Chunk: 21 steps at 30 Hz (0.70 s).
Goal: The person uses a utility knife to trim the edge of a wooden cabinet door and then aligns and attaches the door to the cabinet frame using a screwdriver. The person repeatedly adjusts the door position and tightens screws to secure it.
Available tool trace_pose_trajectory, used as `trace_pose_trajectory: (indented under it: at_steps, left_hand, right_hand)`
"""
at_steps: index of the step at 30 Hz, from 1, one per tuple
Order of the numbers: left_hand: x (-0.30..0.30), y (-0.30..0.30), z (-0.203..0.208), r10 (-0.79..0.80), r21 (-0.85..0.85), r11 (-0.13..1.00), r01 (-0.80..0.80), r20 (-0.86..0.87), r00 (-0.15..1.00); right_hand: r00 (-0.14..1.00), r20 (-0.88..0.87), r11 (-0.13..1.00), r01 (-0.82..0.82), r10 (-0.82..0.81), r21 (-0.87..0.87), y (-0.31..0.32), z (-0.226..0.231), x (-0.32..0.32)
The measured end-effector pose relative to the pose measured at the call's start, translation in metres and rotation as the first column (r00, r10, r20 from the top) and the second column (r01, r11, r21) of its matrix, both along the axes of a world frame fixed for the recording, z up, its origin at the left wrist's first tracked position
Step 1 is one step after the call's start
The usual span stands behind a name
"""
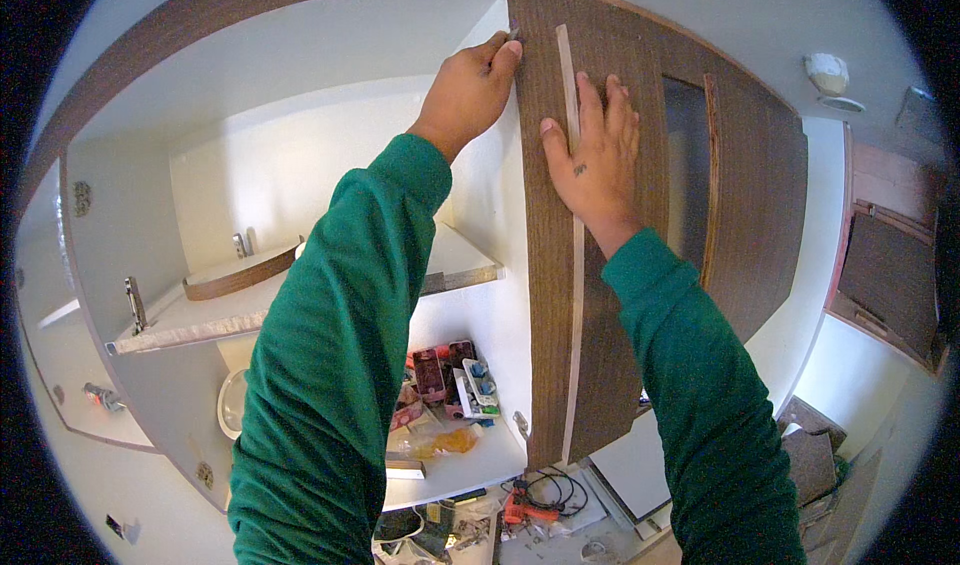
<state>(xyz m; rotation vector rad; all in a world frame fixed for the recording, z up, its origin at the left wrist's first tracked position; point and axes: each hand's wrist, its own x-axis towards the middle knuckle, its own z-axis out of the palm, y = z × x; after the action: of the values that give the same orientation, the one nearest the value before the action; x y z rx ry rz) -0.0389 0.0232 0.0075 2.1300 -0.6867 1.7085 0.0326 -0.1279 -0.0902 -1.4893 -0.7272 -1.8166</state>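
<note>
We faced a white cabinet (290, 155) filling seven to twelve o'clock, with a brown wood-grain panel (610, 345) at three o'clock. Down the panel ran a pale strip (573, 365), from one to five o'clock. Our right hand (600, 160), near half past one, lay spread across the strip, grip open. Our left hand (465, 95), at twelve o'clock, pinched a small dark piece (515, 36) by the panel's upper left edge.

On head feed, I see left hand (465, 90) pinching small dark piece (515, 36) near brown panel (615, 345); right hand (598, 155) spread on panel, over pale strip (573, 365).
</note>
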Motion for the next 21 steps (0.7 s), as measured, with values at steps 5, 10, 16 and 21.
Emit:
trace_pose_trajectory:
  at_steps: [5,10,16,21]
  left_hand:
    - [0.0,0.001,0.004,0.0,0.017,1.0,-0.001,0.047,0.999]
    - [-0.003,-0.001,0.007,0.033,-0.018,0.999,-0.033,0.006,0.999]
    - [-0.003,-0.003,0.007,0.022,-0.039,0.999,-0.021,0.014,1.0]
    - [0.006,-0.001,0.009,-0.022,-0.056,0.998,0.023,0.024,0.999]
  right_hand:
    - [1.0,-0.005,1.0,0.018,-0.018,0.002,0.001,0.002,-0.004]
    - [1.0,0.007,1.0,0.026,-0.026,0.01,0.003,0.003,-0.002]
    - [1.0,0.009,0.999,0.028,-0.028,0.016,0.004,0.003,-0.003]
    - [1.0,0.008,1.0,0.028,-0.028,0.014,0.003,0.003,-0.003]
